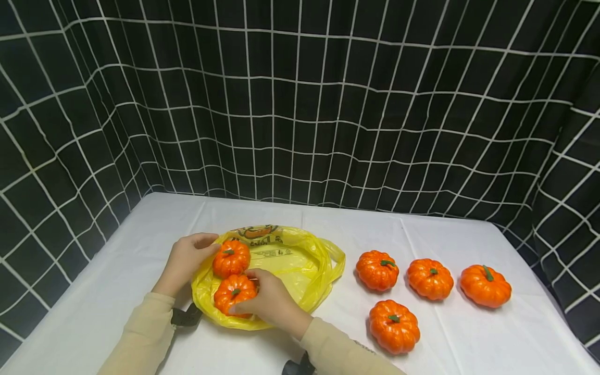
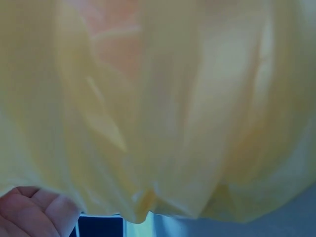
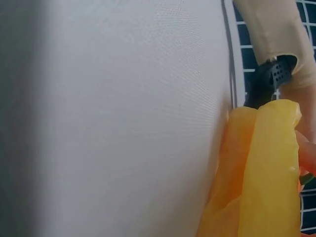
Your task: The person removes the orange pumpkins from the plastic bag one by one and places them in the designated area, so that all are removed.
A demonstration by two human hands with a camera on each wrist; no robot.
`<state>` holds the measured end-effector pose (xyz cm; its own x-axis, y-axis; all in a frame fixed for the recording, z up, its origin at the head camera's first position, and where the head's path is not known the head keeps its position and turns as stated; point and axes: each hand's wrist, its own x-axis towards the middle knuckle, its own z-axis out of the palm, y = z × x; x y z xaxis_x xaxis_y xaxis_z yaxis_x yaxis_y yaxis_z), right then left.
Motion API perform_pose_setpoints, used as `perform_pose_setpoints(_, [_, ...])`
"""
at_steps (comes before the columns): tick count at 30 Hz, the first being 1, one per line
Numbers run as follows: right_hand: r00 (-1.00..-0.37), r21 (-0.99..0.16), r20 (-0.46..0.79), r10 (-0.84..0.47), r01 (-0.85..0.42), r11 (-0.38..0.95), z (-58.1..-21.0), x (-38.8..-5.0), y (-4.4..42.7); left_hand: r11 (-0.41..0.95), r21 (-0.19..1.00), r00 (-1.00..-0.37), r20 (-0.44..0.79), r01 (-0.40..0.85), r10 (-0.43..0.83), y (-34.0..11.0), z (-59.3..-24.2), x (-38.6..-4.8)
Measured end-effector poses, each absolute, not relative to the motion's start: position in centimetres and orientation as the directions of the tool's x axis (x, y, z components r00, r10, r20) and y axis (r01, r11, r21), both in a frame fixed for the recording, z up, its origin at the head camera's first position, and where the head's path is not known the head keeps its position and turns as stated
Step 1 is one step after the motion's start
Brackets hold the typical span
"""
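Observation:
A yellow plastic bag (image 1: pixel 288 273) lies on the table with its mouth spread wide. Inside its left part sit two small orange pumpkins with green stems, the rear pumpkin (image 1: pixel 232 260) and the front pumpkin (image 1: pixel 232 292). My right hand (image 1: pixel 276 299) reaches over the bag and grips the front pumpkin between thumb and fingers. At the bag's left rim, my left hand (image 1: pixel 187 258) holds the edge, close to the rear pumpkin. The left wrist view is mostly filled by blurred bag film (image 2: pixel 173 108), with curled fingers (image 2: pixel 37 212) at its lower left.
Right of the bag, several more pumpkins stand on the white tablecloth: three in a rear row, including the rightmost pumpkin (image 1: pixel 485 287), and one nearer pumpkin (image 1: pixel 395 328). A black curtain with a white grid (image 1: pixel 300 104) encloses the back and sides.

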<state>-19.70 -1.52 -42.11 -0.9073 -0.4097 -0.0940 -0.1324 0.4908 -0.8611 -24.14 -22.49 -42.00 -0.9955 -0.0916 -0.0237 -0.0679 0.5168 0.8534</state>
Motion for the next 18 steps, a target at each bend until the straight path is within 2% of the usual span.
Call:
perform_pose_setpoints(8, [-0.924, -0.846, -0.106, -0.368, -0.110, 0.522, -41.6, -19.7, -0.4, 0.513, 0.856, -0.996, -0.013, -0.056, -0.087, -22.4, -41.9, -24.2])
perform_pose_setpoints(18, [-0.944, -0.871, -0.019, -0.329, -0.146, 0.469, -39.0, -19.1, 4.6, 0.515, 0.854, -0.995, -0.033, -0.075, -0.091, -22.4, -41.7, -24.2])
